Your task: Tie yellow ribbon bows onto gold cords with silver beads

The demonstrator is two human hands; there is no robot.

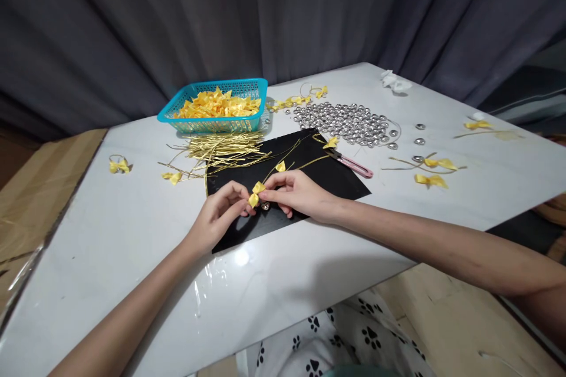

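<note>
Over the black mat (287,153), a small yellow ribbon bow (255,195) is pinched between both my hands. My left hand (225,209) grips its left side with thumb and forefinger. From the other side, the thumb and fingertips of my right hand (300,194) close on it. Just under the bow shows a small silver heart-shaped piece (265,206), partly hidden by my fingers. Another yellow bow (280,166) lies on the mat above my right hand, close to a thin gold tie (316,161).
A blue basket (165,118) full of yellow bows stands at the back, with a bundle of gold ties (225,148) before it. Silver heart pieces (349,123) are heaped behind pink-handled snips (354,165). Loose bows (431,180) lie rightward; crumpled white tissue (395,82) sits far back.
</note>
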